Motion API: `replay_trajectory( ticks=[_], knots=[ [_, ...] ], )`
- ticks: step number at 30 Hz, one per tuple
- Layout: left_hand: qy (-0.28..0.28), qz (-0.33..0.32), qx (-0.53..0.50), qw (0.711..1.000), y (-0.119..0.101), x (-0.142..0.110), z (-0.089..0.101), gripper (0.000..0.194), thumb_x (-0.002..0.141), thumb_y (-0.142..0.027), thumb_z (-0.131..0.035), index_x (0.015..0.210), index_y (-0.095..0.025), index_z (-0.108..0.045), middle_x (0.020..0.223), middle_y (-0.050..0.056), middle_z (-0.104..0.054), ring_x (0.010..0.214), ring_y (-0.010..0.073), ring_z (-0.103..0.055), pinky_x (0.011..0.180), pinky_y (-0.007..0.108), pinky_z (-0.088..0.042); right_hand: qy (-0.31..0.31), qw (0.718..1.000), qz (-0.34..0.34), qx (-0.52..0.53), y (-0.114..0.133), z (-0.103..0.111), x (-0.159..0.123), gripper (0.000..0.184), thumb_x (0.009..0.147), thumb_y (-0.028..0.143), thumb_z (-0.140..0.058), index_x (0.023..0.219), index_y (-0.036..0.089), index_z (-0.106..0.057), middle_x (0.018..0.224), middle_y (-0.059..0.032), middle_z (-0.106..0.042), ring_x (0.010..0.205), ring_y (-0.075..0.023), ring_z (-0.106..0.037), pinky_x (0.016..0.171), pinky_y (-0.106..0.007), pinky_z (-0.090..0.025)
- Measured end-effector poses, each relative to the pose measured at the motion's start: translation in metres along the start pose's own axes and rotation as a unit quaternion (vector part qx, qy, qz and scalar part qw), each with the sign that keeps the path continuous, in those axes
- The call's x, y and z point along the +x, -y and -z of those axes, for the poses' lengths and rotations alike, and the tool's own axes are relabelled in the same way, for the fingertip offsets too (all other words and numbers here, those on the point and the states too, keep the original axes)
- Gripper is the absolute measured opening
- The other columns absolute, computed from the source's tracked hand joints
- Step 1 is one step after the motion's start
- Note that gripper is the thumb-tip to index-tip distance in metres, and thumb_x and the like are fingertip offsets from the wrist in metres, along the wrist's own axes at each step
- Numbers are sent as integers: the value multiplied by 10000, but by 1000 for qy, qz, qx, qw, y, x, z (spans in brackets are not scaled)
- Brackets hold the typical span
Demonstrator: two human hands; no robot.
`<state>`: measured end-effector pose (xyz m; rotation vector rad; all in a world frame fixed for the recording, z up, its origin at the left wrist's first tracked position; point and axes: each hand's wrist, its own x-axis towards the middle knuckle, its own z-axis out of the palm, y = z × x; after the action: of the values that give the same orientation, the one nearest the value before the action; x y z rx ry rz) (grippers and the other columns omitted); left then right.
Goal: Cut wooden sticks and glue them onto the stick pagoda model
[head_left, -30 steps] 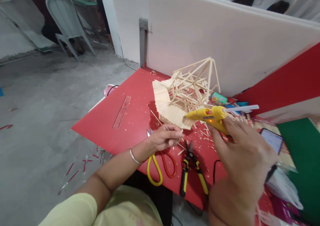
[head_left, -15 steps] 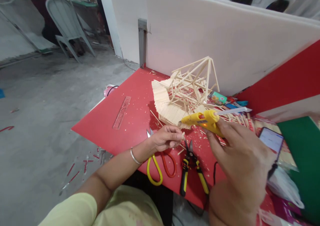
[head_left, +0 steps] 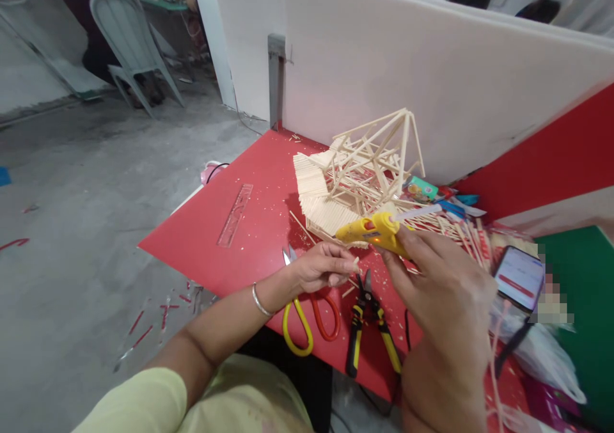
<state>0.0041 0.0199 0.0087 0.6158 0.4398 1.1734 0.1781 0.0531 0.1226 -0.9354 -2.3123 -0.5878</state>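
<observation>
My right hand (head_left: pixel 439 292) grips a yellow glue gun (head_left: pixel 367 230) with a clear glue stick poking out of its back; the nozzle points left, just above my left fingertips. My left hand (head_left: pixel 322 268) is closed in a pinch on a small pale stick piece (head_left: pixel 355 265) over the red table (head_left: pixel 249 228). Behind them stands a model built of thin wooden sticks (head_left: pixel 357 171), with a slatted panel along its near side.
Yellow-and-red scissors (head_left: pixel 307 311) and yellow-handled cutters (head_left: pixel 367 324) lie at the near table edge. A clear ruler (head_left: pixel 235 215) lies to the left, loose sticks (head_left: pixel 460 235) and a phone (head_left: pixel 520 279) to the right. A white partition (head_left: pixel 432 68) backs the table. A chair (head_left: pixel 129 43) stands far left.
The glue gun has moved left and down, closer to my left fingertips. My left hand has stayed almost in place, still pinching the small piece.
</observation>
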Motion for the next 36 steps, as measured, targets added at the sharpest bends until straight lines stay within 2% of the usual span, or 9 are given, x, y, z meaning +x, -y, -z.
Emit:
replay_trajectory(
  ticks=[4, 9, 17, 25, 36],
  knots=[
    [-6, 3, -15, 1000, 1, 1, 1, 302, 638, -324, -882, 700, -100, -689, 434, -36, -523, 342, 36, -395, 390, 189, -262, -8, 1000, -21, 7, 1, -3, 1, 324, 858, 325, -692, 1154, 192, -689, 996, -49, -733, 876, -198, -679, 735, -294, -473],
    [-16, 9, -22, 1000, 2, 1, 2, 293, 620, -316, -895, 710, -108, -708, 444, -37, -533, 354, 33, -397, 388, 178, -262, -36, 999, -22, -2, 1, -5, 3, 312, 864, 335, -688, 1140, 190, -689, 978, -54, -739, 829, -193, -679, 703, -293, -472],
    [-10, 8, -17, 1000, 1, 1, 1, 285, 625, -312, -890, 698, -107, -707, 427, -25, -536, 343, 41, -402, 393, 190, -265, -8, 1000, -26, 8, -7, -6, -5, 327, 858, 347, -688, 1152, 204, -692, 1026, -51, -739, 868, -200, -693, 711, -293, -485],
    [-2, -1, -12, 1000, 5, 1, 3, 265, 670, -312, -867, 718, -111, -701, 438, -39, -511, 364, 38, -391, 405, 183, -267, -52, 998, -17, 3, -4, -5, 5, 289, 861, 328, -689, 1106, 175, -710, 944, -61, -746, 791, -202, -689, 666, -301, -475],
    [-19, 9, -8, 1000, 3, 0, 2, 293, 634, -319, -887, 725, -100, -715, 442, -31, -531, 352, 36, -403, 400, 188, -260, -44, 998, -7, 42, -1, -13, 5, 286, 851, 333, -700, 1099, 189, -697, 957, -57, -743, 815, -195, -687, 699, -292, -488]
  ],
)
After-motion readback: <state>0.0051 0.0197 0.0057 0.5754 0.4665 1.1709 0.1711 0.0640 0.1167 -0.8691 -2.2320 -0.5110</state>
